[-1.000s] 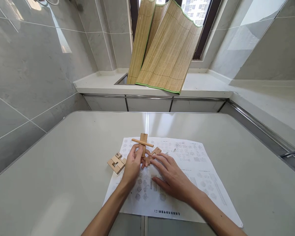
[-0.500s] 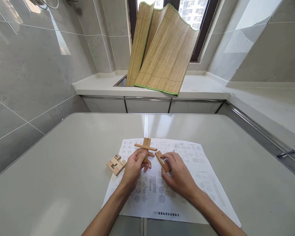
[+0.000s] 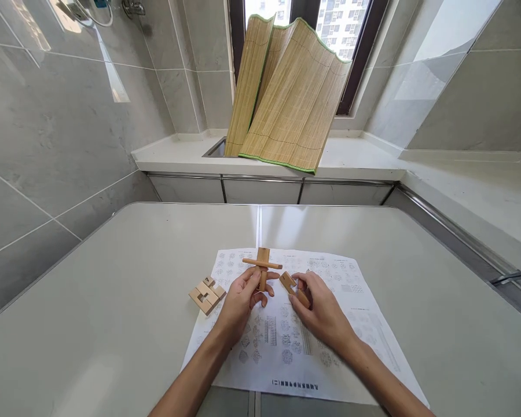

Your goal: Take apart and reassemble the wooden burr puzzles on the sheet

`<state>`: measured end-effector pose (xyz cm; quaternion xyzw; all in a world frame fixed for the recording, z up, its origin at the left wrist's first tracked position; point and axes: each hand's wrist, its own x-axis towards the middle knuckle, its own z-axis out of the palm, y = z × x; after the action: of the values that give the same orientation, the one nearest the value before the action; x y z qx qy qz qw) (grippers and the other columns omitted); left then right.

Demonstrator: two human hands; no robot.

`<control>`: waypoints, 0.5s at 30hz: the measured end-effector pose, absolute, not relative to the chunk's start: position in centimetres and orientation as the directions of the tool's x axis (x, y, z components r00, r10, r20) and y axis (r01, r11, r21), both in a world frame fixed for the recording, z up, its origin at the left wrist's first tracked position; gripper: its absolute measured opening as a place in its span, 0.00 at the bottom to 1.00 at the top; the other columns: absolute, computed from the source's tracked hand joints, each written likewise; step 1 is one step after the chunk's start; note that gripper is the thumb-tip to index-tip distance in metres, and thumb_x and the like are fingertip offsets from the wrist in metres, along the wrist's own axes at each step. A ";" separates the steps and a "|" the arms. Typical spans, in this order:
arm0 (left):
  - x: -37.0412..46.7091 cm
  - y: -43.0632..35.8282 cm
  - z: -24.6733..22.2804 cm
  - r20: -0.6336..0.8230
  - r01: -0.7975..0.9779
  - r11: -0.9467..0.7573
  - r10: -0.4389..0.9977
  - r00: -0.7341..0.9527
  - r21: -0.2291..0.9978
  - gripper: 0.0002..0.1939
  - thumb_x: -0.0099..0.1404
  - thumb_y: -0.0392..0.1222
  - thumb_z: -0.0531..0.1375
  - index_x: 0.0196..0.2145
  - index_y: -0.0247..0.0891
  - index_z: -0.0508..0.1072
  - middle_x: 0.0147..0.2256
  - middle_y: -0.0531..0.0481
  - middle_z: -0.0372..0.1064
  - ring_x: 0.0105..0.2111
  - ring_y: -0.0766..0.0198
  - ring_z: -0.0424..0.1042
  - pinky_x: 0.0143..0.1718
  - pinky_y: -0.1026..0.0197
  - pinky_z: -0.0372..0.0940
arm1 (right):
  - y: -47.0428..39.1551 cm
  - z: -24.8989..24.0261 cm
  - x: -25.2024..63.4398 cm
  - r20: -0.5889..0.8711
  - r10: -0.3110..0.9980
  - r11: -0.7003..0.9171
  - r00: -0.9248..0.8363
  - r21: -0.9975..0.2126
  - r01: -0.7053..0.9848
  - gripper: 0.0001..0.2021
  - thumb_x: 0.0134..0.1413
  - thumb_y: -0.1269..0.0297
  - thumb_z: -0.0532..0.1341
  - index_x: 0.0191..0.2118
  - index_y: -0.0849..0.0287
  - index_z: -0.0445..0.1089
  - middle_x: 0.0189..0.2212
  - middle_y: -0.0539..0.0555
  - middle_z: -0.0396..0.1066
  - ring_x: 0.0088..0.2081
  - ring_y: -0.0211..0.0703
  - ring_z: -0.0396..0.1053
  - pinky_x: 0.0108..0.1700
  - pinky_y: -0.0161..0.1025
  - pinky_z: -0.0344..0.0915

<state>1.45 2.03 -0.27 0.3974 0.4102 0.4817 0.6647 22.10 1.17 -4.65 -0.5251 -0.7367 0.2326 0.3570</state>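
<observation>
Pinched in my left hand are two crossed wooden pieces, a flat upright one with a thin stick lying across it. My right hand grips a notched wooden piece by its lower end, its upper end pointing up and left. A small gap separates that piece from the crossed ones. Both hands are above a printed sheet covered in small diagrams. Left of my left hand, several light wooden pieces lie together, one marked with a 3.
The pale table has a seam down its middle. Beyond its far edge, a folded bamboo mat with green trim leans on a white ledge before a window. Grey tiled walls stand on both sides.
The notched piece in my right hand has turned, so its notch now shows on the upper side. My left hand and the crossed pieces have shifted slightly right. The view has tilted a little.
</observation>
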 end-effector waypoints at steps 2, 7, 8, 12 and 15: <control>1.4 2.0 -0.3 -0.172 -0.351 0.249 0.957 0.234 0.903 0.20 0.71 0.54 0.63 0.50 0.36 0.80 0.53 0.36 0.76 0.35 0.63 0.71 0.31 0.63 0.62 | 1.1 -4.5 22.0 0.289 0.929 0.370 -0.230 -0.723 0.583 0.07 0.68 0.66 0.57 0.48 0.52 0.69 0.38 0.56 0.70 0.39 0.52 0.70 0.40 0.48 0.70; 1.2 2.1 -0.9 -0.188 -0.414 0.286 0.947 0.262 0.864 0.19 0.70 0.51 0.65 0.52 0.36 0.80 0.54 0.36 0.76 0.40 0.61 0.74 0.39 0.62 0.67 | 0.9 -3.9 21.8 0.306 0.935 0.353 -0.177 -0.802 0.481 0.10 0.71 0.56 0.57 0.42 0.52 0.74 0.39 0.57 0.71 0.37 0.51 0.71 0.38 0.46 0.68; 1.2 2.1 -1.0 -0.194 -0.421 0.294 0.945 0.264 0.858 0.19 0.70 0.51 0.65 0.52 0.36 0.80 0.53 0.36 0.76 0.40 0.60 0.74 0.40 0.61 0.68 | 0.9 -3.7 21.8 0.290 0.948 0.318 -0.131 -0.847 0.426 0.11 0.71 0.53 0.58 0.42 0.53 0.74 0.39 0.57 0.71 0.36 0.50 0.71 0.37 0.45 0.68; 1.3 2.1 -1.3 -0.228 -0.422 0.329 0.935 0.272 0.845 0.20 0.69 0.52 0.66 0.51 0.35 0.80 0.50 0.36 0.77 0.37 0.61 0.76 0.40 0.60 0.69 | 1.2 -2.7 21.9 0.036 0.998 0.037 -0.042 -0.999 0.024 0.17 0.68 0.44 0.59 0.46 0.54 0.71 0.31 0.51 0.70 0.25 0.41 0.65 0.25 0.38 0.61; 1.5 2.0 -1.2 -0.240 -0.416 0.355 0.922 0.305 0.837 0.19 0.69 0.52 0.66 0.50 0.34 0.80 0.47 0.37 0.77 0.33 0.63 0.75 0.38 0.60 0.69 | 1.5 -1.7 22.2 -0.092 0.992 -0.112 -0.086 -0.956 -0.271 0.19 0.66 0.43 0.60 0.46 0.54 0.71 0.27 0.47 0.63 0.20 0.35 0.55 0.20 0.34 0.52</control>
<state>1.47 2.02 -1.18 0.3385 0.3737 0.4558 0.7335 22.24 1.49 -1.72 -0.4323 -0.4169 0.6076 0.5198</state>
